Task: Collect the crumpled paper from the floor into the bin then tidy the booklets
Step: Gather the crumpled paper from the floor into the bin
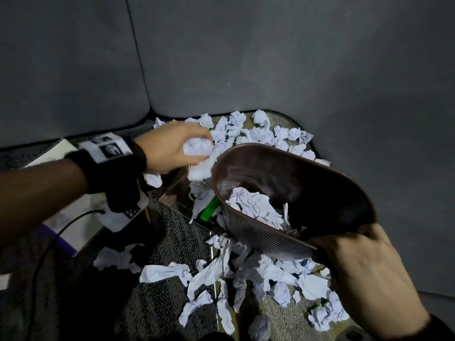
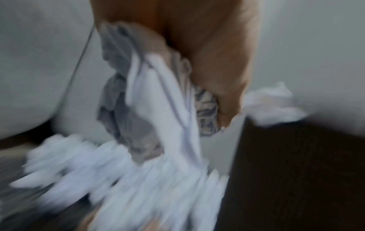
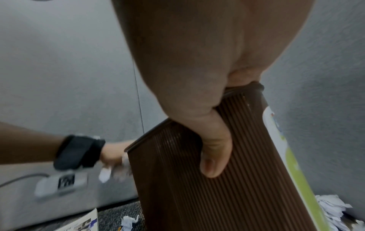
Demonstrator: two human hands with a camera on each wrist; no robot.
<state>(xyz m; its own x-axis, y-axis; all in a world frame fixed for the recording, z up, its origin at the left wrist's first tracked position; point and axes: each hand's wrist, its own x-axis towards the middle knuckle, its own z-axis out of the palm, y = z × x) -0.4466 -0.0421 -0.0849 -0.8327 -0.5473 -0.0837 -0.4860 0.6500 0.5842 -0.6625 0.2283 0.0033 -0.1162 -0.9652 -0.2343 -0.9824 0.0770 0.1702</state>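
left hand was clenched on a wad of crumpled paper, just left of the bin rim. right hand gripped the near rim, bin tilted with its mouth open toward the left hand. judged: a short move rightward would clear the rim. loose paper lay on the floor around the bin. right wrist view alone showed the thumb on the ribbed wall and a booklet on the carpet; left wrist view was blurred.

bin: brown plastic, ribbed outside, smooth and a bit shiny inside
crumpled paper: white, wrinkly, matt
floor: rough speckled carpet
wall: grey matt cloth
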